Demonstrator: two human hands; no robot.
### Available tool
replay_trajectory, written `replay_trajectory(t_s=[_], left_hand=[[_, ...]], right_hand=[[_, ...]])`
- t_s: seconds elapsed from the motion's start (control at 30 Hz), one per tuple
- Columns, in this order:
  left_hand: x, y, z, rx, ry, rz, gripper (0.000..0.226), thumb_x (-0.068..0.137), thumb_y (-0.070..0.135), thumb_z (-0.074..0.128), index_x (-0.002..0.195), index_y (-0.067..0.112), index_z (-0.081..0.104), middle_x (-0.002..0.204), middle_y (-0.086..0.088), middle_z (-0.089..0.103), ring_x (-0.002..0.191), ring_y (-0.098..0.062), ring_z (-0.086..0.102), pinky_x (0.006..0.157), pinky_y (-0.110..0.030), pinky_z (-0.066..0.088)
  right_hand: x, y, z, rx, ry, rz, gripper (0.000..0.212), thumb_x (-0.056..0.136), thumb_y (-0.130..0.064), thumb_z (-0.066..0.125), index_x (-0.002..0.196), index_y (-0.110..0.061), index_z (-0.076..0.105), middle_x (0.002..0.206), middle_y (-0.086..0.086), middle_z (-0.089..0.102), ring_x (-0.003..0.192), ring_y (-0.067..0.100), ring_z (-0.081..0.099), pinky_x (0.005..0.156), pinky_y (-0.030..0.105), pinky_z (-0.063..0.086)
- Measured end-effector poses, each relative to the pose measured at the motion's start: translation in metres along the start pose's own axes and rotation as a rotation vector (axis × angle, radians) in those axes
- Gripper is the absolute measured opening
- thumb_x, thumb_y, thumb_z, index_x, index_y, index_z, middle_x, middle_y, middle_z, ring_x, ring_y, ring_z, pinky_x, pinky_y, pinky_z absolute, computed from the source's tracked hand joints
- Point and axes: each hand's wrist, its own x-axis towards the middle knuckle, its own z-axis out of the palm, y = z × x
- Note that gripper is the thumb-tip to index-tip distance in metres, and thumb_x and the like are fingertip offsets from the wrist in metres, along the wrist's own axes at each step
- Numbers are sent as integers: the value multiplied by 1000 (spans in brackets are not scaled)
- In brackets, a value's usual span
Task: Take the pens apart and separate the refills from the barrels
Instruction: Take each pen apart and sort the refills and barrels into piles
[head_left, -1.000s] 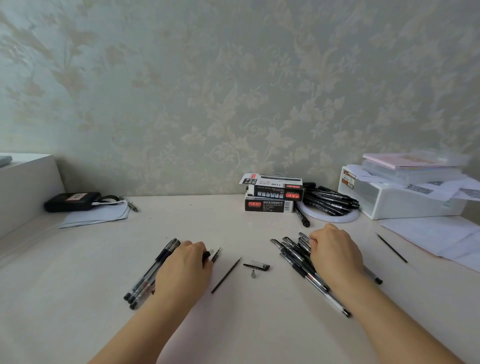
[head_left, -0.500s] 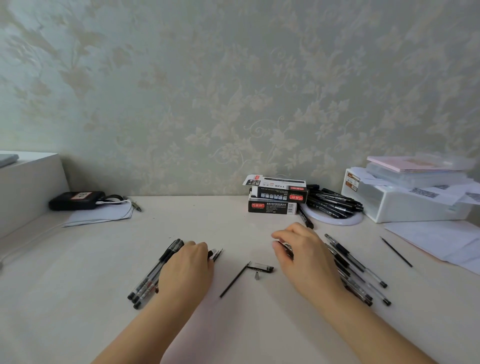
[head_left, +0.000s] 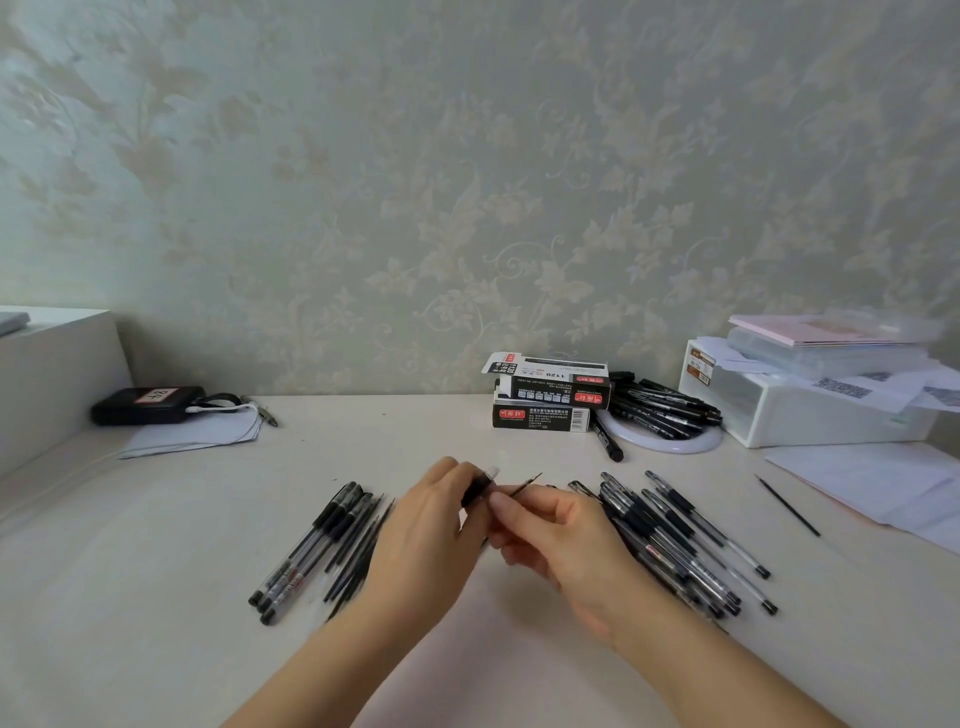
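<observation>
Desk (head_left: 156, 597): both hands meet at centre, left hand (head_left: 426, 540) and right hand (head_left: 561, 540) touching round one pen (head_left: 480, 486). Barrels and refills (head_left: 322, 545) left of them, heap of pens (head_left: 680, 540) right. Behind, by the wall: stacked boxes (head_left: 545, 397), loose refill (head_left: 787, 505) far right.

A pale wall (head_left: 467, 182) with a leaf pattern rose beyond the hands; a cream table (head_left: 130, 597) spread beneath them, a white ledge (head_left: 57, 374) far left.
</observation>
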Motion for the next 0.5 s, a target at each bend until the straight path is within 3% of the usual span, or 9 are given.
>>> replay_trajectory(t_s=[0.13, 0.2, 0.27, 0.37, 0.5], left_hand=[[0, -2, 0, -24, -6, 32, 11, 91, 29, 60, 82, 32, 53, 78, 14, 50, 71, 0, 49, 57, -14, 35], [-3, -3, 1, -4, -28, 76, 5, 92, 39, 57, 92, 35, 54, 83, 16, 52, 74, 4, 50, 59, -12, 36], [-5, -6, 2, 27, -57, 84, 12, 94, 47, 48, 101, 38, 52, 91, 17, 56, 74, 5, 50, 61, -14, 38], [-4, -12, 2, 17, -93, 38, 14, 98, 42, 42, 105, 38, 53, 93, 16, 60, 74, 0, 51, 67, -24, 44], [-3, -18, 2, 2, -99, 20, 11, 98, 38, 45, 101, 37, 56, 89, 16, 59, 73, -1, 52, 64, -19, 44]], right_hand=[[0, 1, -2, 113, 42, 45, 19, 83, -27, 70, 88, -11, 80, 76, 8, 70, 67, 13, 61, 64, 22, 52], [2, 0, -4, 100, 134, 20, 19, 92, -23, 64, 90, -11, 79, 76, 8, 70, 65, 12, 62, 63, 21, 53], [6, -3, -9, 49, 279, -43, 24, 97, -22, 57, 88, -9, 75, 72, 5, 70, 61, 9, 62, 58, 19, 52], [10, -10, -21, -23, 468, -125, 30, 101, -27, 51, 85, -9, 69, 65, 0, 68, 56, 5, 59, 55, 17, 49], [11, -12, -30, 23, 535, -136, 34, 102, -32, 47, 84, -11, 66, 59, -5, 64, 51, 2, 54, 52, 17, 46]])
